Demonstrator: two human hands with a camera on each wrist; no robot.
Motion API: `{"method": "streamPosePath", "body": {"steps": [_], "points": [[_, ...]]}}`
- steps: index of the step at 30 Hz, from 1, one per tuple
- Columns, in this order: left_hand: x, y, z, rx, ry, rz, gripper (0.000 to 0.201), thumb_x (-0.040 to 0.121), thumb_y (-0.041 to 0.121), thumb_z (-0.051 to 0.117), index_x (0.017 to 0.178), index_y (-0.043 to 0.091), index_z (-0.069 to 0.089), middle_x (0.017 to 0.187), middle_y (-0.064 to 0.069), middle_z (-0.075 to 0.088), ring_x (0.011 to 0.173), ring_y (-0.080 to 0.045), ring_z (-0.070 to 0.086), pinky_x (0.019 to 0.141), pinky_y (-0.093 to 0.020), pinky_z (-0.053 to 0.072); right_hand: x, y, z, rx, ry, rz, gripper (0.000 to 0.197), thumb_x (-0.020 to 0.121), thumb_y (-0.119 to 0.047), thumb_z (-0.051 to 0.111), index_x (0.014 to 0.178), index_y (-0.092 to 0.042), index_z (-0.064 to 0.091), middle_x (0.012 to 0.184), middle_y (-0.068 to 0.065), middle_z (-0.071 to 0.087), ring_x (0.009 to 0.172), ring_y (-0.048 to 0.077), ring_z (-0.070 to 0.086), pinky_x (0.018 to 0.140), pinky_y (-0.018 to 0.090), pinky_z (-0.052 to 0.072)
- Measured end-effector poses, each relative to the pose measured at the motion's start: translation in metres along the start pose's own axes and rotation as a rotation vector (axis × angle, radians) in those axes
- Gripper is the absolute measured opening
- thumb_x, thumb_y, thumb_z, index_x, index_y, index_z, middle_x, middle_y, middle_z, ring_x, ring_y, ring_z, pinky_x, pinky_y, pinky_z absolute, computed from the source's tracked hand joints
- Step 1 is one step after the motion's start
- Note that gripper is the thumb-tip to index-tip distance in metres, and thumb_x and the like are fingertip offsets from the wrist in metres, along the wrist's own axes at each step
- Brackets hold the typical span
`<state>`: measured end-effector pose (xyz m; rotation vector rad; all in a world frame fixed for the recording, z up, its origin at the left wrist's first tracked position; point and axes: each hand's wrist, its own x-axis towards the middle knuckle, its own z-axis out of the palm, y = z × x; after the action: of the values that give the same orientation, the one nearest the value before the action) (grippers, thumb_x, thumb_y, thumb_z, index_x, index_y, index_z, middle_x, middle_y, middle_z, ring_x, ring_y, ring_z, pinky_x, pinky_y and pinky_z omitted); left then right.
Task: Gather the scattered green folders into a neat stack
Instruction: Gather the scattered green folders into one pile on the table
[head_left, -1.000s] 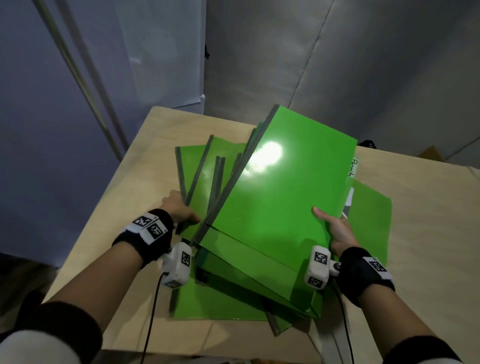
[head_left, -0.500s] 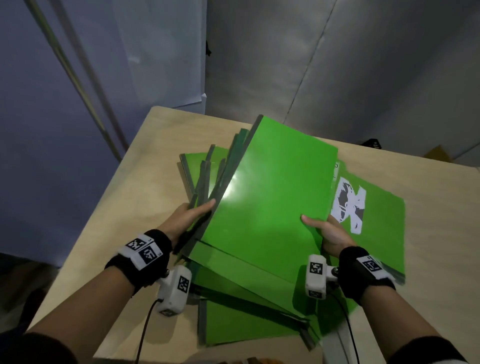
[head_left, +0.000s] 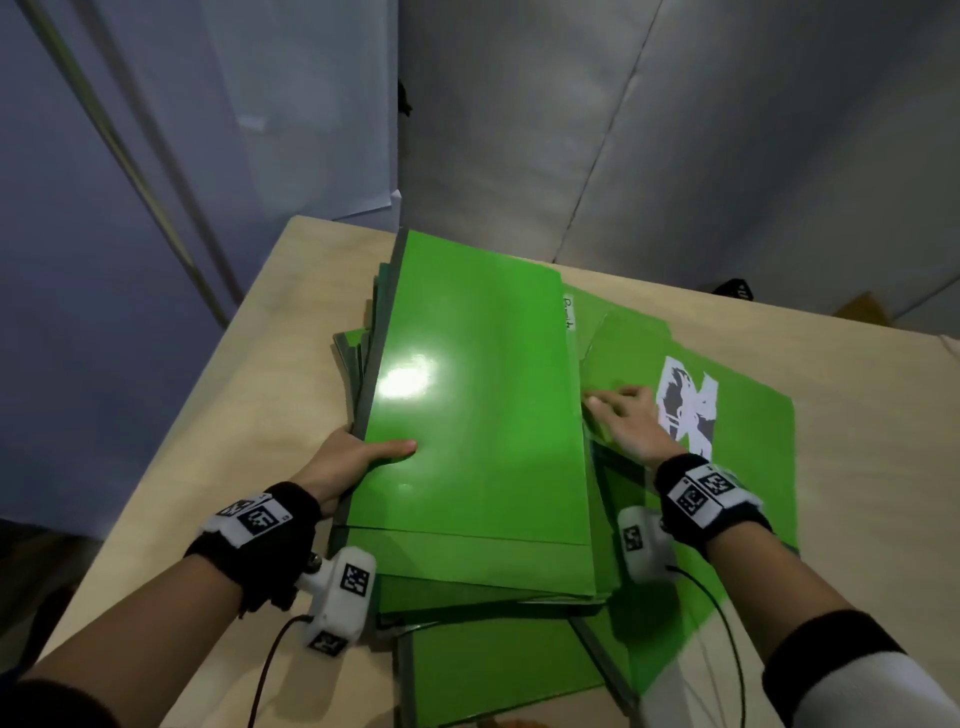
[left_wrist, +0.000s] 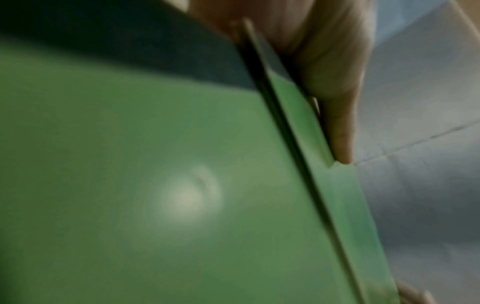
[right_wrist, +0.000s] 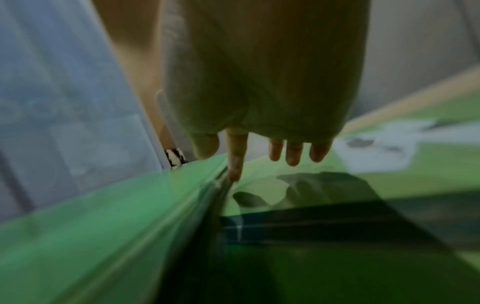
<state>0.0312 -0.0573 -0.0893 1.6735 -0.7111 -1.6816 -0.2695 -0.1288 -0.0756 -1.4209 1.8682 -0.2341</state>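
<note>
- Most of the green folders (head_left: 467, 415) are already bunched into one pile on the left-centre part of the wooden table (head_left: 260, 389), with a plain glossy top folder (head_left: 478, 395) lying flat over them.
- The pile is not yet square: grey spines fan out past its far-left edge, and lower folders stick out in steps at the near edge.
- The left hand (head_left: 348, 462) grasps the pile's left edge, thumb laid on the top cover and fingers curled round the spines; the left wrist view shows a finger along that edge.
- One folder with a white and black picture (head_left: 691, 410) lies apart to the right, slanted, partly under the pile's right side.
- The right hand (head_left: 631, 421) is released, fingers straight and spread on that folder beside the pile's right edge, gripping nothing.
- Another folder at the near edge (head_left: 498, 670) juts toward the person, partly under the pile.
- Judged from this: gathering is well along; what is left is to bring in the right and near strays and even up all edges.
</note>
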Motion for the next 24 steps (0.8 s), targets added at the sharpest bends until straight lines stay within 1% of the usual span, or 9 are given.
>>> {"method": "streamPosePath", "body": {"steps": [2,5,9,12,15,17,19,22,24], "points": [[0.001,-0.002,-0.002,-0.042,0.013,0.015,0.073,0.053,0.027,0.086,0.114,-0.007,0.063,0.113,-0.023,0.069,0.105,-0.036,0.066,0.1,-0.05,0.048,0.008,0.025,-0.014,-0.26,0.024,0.028,0.053,0.091,-0.043,0.051,0.142,-0.039,0.036,0.158,0.011,0.01,0.144,0.039,0.014,0.114,0.063,0.012],[0.009,-0.007,-0.006,-0.048,0.012,0.054,0.112,0.02,0.051,0.092,0.113,-0.005,0.063,0.118,-0.022,0.067,0.111,-0.036,0.064,0.103,-0.053,0.044,0.011,0.045,-0.019,-0.453,-0.036,0.105,0.065,0.086,-0.052,0.052,0.143,-0.051,0.022,0.159,0.013,0.008,0.144,0.043,0.012,0.113,0.064,0.015],[0.01,-0.003,-0.009,-0.057,-0.011,0.087,0.123,0.009,0.056,0.089,0.113,-0.005,0.063,0.12,-0.023,0.066,0.113,-0.036,0.063,0.105,-0.052,0.043,0.001,0.023,0.001,-0.433,-0.033,0.128,0.055,0.093,-0.046,0.044,0.144,-0.048,0.022,0.154,0.012,0.016,0.142,0.045,0.009,0.113,0.061,0.019],[0.011,-0.004,-0.013,-0.048,-0.031,0.095,0.121,0.011,0.057,0.09,0.113,-0.002,0.064,0.125,-0.023,0.064,0.119,-0.038,0.058,0.108,-0.053,0.039,0.0,0.002,0.016,-0.47,-0.038,0.081,0.054,0.099,-0.015,0.035,0.147,-0.037,0.026,0.152,0.019,0.021,0.136,0.045,0.027,0.111,0.054,0.03],[0.014,-0.008,-0.019,-0.025,-0.015,0.084,0.12,0.014,0.058,0.089,0.114,-0.002,0.064,0.128,-0.023,0.061,0.122,-0.039,0.055,0.11,-0.054,0.036,0.0,-0.01,0.019,-0.331,-0.088,0.031,0.065,0.088,0.012,0.029,0.147,-0.016,0.031,0.149,0.021,0.031,0.108,0.035,0.056,0.083,0.036,0.056],[0.015,-0.009,-0.022,-0.007,-0.013,0.06,0.122,0.015,0.058,0.089,0.116,-0.004,0.062,0.128,-0.025,0.06,0.121,-0.039,0.056,0.108,-0.053,0.038,0.002,-0.009,0.01,-0.169,-0.124,0.016,0.059,0.091,0.012,0.028,0.146,-0.01,0.032,0.123,0.022,0.055,0.075,0.021,0.058,0.055,0.019,0.051],[0.011,-0.01,-0.022,-0.006,-0.013,0.039,0.125,0.014,0.059,0.089,0.118,-0.005,0.061,0.129,-0.025,0.06,0.12,-0.039,0.057,0.108,-0.053,0.039,0.006,-0.003,-0.003,-0.094,-0.064,0.031,0.053,0.093,0.005,0.04,0.145,-0.006,0.035,0.104,0.014,0.063,0.077,0.021,0.06,0.067,0.023,0.053],[0.006,-0.014,-0.02,0.002,-0.009,0.013,0.124,0.015,0.058,0.088,0.119,-0.004,0.06,0.127,-0.025,0.061,0.119,-0.038,0.058,0.107,-0.052,0.04,0.019,0.016,-0.023,-0.188,0.119,0.086,0.063,0.087,-0.009,0.063,0.143,-0.003,0.035,0.14,0.021,0.047,0.122,0.033,0.051,0.097,0.032,0.042],[0.005,-0.017,-0.02,-0.002,-0.001,0.005,0.123,0.016,0.059,0.088,0.119,-0.004,0.06,0.127,-0.025,0.061,0.119,-0.038,0.058,0.107,-0.052,0.04,0.027,0.03,-0.033,-0.283,0.13,0.151,0.082,0.078,-0.029,0.073,0.145,-0.006,0.031,0.15,0.022,0.033,0.135,0.038,0.036,0.109,0.047,0.035]]}}
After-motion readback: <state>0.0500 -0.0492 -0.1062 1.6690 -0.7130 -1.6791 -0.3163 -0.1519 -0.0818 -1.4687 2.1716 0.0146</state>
